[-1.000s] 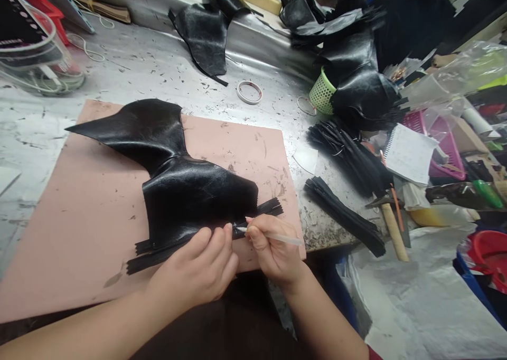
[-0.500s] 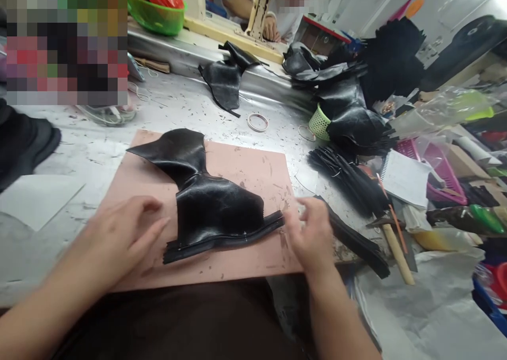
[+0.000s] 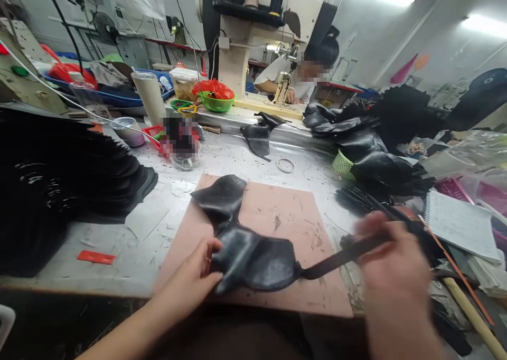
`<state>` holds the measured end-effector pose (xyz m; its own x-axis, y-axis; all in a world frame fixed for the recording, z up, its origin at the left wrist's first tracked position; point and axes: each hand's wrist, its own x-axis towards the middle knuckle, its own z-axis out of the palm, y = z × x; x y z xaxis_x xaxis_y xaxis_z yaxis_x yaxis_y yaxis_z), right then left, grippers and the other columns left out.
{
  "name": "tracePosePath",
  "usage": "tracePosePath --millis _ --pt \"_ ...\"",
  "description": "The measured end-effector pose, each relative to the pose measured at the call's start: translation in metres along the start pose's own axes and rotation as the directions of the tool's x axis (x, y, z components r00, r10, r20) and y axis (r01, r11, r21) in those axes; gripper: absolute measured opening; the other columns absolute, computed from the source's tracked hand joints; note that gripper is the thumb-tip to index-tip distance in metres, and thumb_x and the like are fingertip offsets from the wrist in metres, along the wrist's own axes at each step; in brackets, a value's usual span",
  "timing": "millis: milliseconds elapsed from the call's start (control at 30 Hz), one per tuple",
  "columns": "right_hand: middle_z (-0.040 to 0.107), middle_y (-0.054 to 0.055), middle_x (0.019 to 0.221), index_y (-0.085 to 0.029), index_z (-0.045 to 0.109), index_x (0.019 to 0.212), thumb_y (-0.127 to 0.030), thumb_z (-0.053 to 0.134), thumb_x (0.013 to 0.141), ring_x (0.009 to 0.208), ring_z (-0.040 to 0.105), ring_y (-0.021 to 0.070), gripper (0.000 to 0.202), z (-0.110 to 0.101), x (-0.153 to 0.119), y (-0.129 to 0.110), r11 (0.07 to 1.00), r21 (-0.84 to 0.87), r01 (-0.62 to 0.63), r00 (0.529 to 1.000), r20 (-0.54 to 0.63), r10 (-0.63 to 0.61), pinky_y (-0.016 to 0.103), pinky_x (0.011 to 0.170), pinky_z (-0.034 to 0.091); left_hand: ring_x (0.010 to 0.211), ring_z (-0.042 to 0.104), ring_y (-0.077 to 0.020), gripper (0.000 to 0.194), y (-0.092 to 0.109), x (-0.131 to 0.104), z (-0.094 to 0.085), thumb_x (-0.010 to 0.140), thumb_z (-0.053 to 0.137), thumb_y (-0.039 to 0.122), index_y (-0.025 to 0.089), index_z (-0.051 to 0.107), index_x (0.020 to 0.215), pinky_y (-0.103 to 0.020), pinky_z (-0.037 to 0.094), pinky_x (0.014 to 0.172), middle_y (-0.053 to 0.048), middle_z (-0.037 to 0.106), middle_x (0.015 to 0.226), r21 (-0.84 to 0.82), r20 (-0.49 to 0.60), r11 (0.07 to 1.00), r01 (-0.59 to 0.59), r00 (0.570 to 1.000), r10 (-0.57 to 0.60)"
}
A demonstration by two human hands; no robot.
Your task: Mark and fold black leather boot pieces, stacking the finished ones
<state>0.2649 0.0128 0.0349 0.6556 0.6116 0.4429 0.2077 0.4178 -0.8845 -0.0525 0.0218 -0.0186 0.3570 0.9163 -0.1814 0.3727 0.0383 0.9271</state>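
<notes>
A shiny black leather piece (image 3: pixel 261 254), narrow in its middle and wide at both ends, lies on a pinkish board (image 3: pixel 287 207). My left hand (image 3: pixel 196 270) pinches its near left edge between thumb and fingers. From the piece's right side a black strip (image 3: pixel 335 259), like zipper tape, runs up to my right hand (image 3: pixel 396 267). That hand is smeared by motion but is closed around the strip's far end, lifted off the board. Whether the strip is fixed along the leather's near edge is hidden.
Stacked black pieces (image 3: pixel 79 175) fill the left, near a white paper sheet (image 3: pixel 148 217) and red tag (image 3: pixel 96 257). A tape roll (image 3: pixel 285 164) and green basket (image 3: pixel 343 164) lie beyond the board. Rightward are a notebook (image 3: pixel 459 228) and a wooden-handled hammer (image 3: pixel 471 312). A person sits at a sewing machine (image 3: pixel 283 88).
The view has tilted up. My left hand has taken hold of the leather's left edge. My right hand has gripped the strip's end and drawn it up to the right.
</notes>
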Motion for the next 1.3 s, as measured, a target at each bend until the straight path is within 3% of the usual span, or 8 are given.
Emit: tracePosePath --millis 100,200,300,500,700,933,1200,1300 --pt "0.048 -0.005 0.038 -0.02 0.05 0.043 -0.012 0.055 0.079 0.033 0.039 -0.0001 0.038 -0.022 0.061 -0.018 0.975 0.153 -0.16 0.938 -0.283 0.198 0.031 0.037 0.021 0.056 0.055 -0.0132 0.038 -0.007 -0.02 -0.031 0.066 0.052 0.013 0.025 0.054 0.101 -0.023 0.045 0.052 0.006 0.055 0.065 0.211 0.067 0.977 -0.029 0.998 0.015" --pt "0.053 -0.008 0.047 -0.022 0.055 0.057 -0.013 0.063 0.072 0.04 0.044 0.0013 0.02 0.018 0.055 -0.031 0.966 -0.089 0.243 0.97 0.012 -0.243 0.03 0.039 0.023 0.063 0.058 -0.0159 0.029 0.004 -0.018 -0.054 0.065 0.063 0.025 0.024 0.06 0.093 -0.024 0.047 0.055 0.001 0.061 0.073 0.29 -0.088 0.954 -0.076 0.991 0.105" --pt "0.058 -0.001 0.057 -0.02 0.056 0.07 -0.013 0.05 0.081 0.048 0.049 0.0078 0.015 0.092 -0.003 -0.03 0.661 -0.074 0.746 0.546 0.636 -0.546 0.026 0.042 0.033 0.067 0.06 -0.0171 0.024 0.03 -0.003 -0.055 0.07 0.06 0.039 0.02 0.058 0.084 -0.027 0.048 0.056 -0.004 0.063 0.078 -0.011 -0.161 0.998 -0.067 0.985 0.064" --pt "0.056 0.001 0.058 -0.019 0.054 0.066 -0.014 0.045 0.081 0.052 0.046 0.0142 0.018 0.178 -0.068 -0.013 0.286 0.258 0.923 -0.096 0.873 -0.477 0.028 0.044 0.031 0.052 0.056 -0.0065 0.016 0.048 0.011 -0.041 0.064 0.07 0.02 0.015 0.056 0.071 -0.016 0.046 0.051 0.003 0.059 0.059 -0.696 -0.069 0.71 0.111 0.973 -0.22" --pt "0.053 0.016 0.115 -0.012 0.051 0.107 -0.031 0.052 0.08 0.104 0.045 0.0274 0.033 0.214 -0.04 0.009 0.552 -0.086 0.829 0.236 0.95 -0.206 0.043 0.087 0.035 0.049 0.057 -0.0062 0.015 0.02 0.026 -0.089 0.065 0.062 0.004 0.018 0.056 0.064 -0.014 0.048 0.047 0.005 0.058 0.054 -0.734 -0.523 0.656 -0.175 0.763 -0.381" --pt "0.064 0.006 0.091 -0.016 0.06 0.075 -0.011 0.049 0.078 0.086 0.055 0.0168 0.012 0.235 -0.056 0.022 0.647 0.044 0.761 -0.089 0.995 0.036 0.028 0.078 0.04 0.054 0.06 -0.0066 0.013 0.014 0.048 -0.108 0.065 0.062 0.006 0.018 0.058 0.066 -0.014 0.05 0.05 0.005 0.058 0.059 -0.689 -0.655 0.643 -0.335 0.667 -0.354" --pt "0.063 0.001 0.069 -0.02 0.059 0.084 -0.03 0.051 0.083 0.06 0.054 0.0145 0.013 0.174 -0.056 -0.061 0.736 -0.008 0.677 -0.155 0.976 0.153 0.023 0.051 0.031 0.05 0.061 -0.0098 0.021 0.033 0.058 -0.052 0.049 0.076 0.018 0.014 0.064 0.066 -0.018 0.05 0.052 0.002 0.064 0.057 -0.738 -0.459 0.637 -0.221 0.857 -0.234" --pt "0.064 0.001 0.075 -0.018 0.059 0.082 -0.025 0.055 0.081 0.066 0.055 0.012 0.009 0.154 -0.059 -0.057 0.86 -0.062 0.506 -0.054 0.993 0.104 0.02 0.057 0.036 0.05 0.06 -0.0119 0.023 0.041 0.047 -0.029 0.046 0.079 0.019 0.012 0.065 0.064 -0.02 0.049 0.05 0.0 0.064 0.053 -0.741 -0.322 0.659 -0.127 0.929 -0.184"
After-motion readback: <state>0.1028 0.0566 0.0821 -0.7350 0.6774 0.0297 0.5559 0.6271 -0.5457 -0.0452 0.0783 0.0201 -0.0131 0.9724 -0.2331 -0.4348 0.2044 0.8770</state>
